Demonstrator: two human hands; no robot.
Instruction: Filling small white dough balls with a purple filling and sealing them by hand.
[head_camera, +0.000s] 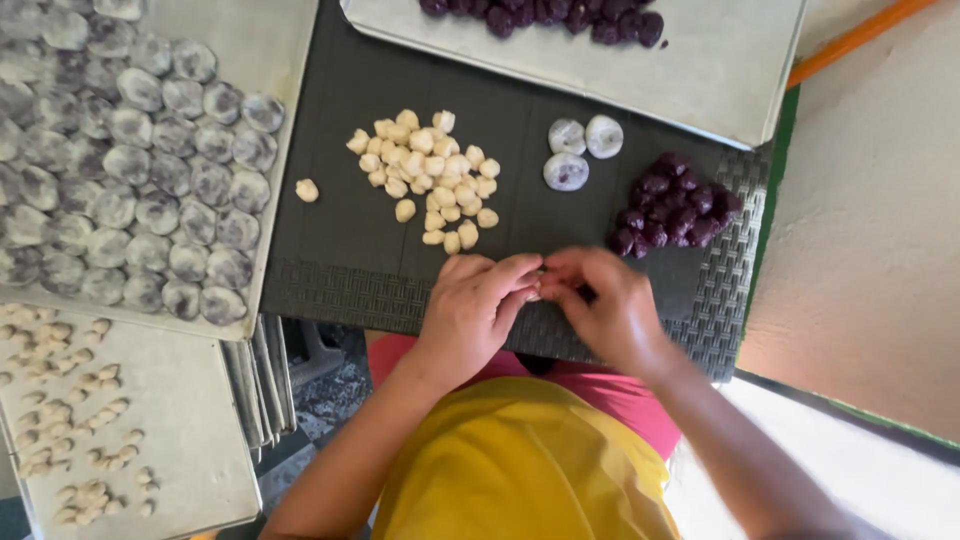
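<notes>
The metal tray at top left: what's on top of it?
Rows of pale wrapped balls with purple showing through cover most of the tray. Its surface beneath them is hidden.

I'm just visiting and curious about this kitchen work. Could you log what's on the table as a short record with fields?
Left hand: meets the right over a small pale piece
Right hand: fingertips pinching the same piece
Cream dough pieces: loose pile on dark mat
Purple balls: heap at right
Wrapped balls: three, behind the hands
Left tray: rows of wrapped balls
</notes>
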